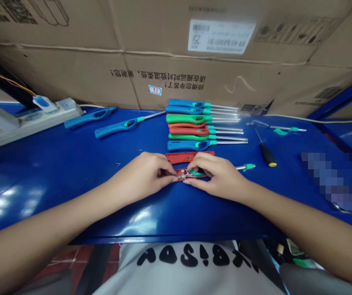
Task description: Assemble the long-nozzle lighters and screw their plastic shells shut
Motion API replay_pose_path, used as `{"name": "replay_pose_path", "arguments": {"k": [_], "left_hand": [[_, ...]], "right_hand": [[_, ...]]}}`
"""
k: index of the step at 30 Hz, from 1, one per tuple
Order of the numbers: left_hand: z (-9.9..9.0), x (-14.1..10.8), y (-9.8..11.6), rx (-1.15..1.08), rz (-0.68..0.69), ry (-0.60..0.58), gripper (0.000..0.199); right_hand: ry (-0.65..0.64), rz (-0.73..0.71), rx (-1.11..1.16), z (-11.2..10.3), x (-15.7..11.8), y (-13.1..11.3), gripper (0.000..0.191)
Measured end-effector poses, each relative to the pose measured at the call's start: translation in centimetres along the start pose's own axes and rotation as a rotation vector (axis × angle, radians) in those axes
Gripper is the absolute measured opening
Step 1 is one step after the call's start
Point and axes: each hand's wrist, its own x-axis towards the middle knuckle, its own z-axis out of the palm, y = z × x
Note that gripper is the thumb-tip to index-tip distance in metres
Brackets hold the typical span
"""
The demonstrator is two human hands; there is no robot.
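Note:
Between my two hands lies an opened red lighter shell [181, 171] with small metal parts, thin wires and a teal piece inside. My left hand [155, 172] pinches its left end between thumb and fingers. At its right part, the thumb and fingers of my right hand [214, 174] close around the wires and teal piece; the exact grip is too small to make out. A second red shell half [176, 157] lies just behind. From beside my right hand a metal tube with a teal tip [248, 166] sticks out to the right.
Behind the hands, blue, green and red lighters [188, 145] lie in a row. Two blue lighters [114, 128] are at the left, near a power strip [34, 119]. A screwdriver [267, 155] and a loose metal tube [282, 128] lie right. A cardboard box [86, 82] stands behind.

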Motion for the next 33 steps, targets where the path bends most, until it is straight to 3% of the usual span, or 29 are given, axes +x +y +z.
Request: {"name": "replay_pose_path", "arguments": {"k": [4, 13, 21, 26, 33], "left_hand": [[0.0, -0.1, 0.0, 0.032, 0.017, -0.005, 0.011], [0.1, -0.4, 0.0, 0.100, 0.063, -0.006, 0.016], [-0.3, -0.6, 0.5, 0.120, 0.071, 0.008, 0.017], [-0.1, -0.8, 0.8, 0.112, 0.103, 0.106, 0.016], [1.6, -0.9, 0.5, 0.170, 0.326, 0.079, 0.023]], "right_hand": [[-0.018, 0.064, -0.116, 0.4, -0.1, -0.8, 0.013], [-0.022, 0.112, -0.110, 0.4, -0.1, -1.2, 0.013], [-0.107, 0.013, 0.035, -1.6, -0.4, -1.0, 0.017], [-0.105, 0.017, -0.005, -2.4, -0.4, -0.2, 0.010], [-0.153, 0.002, -0.092, -2.1, -0.3, 0.4, 0.007]]}}
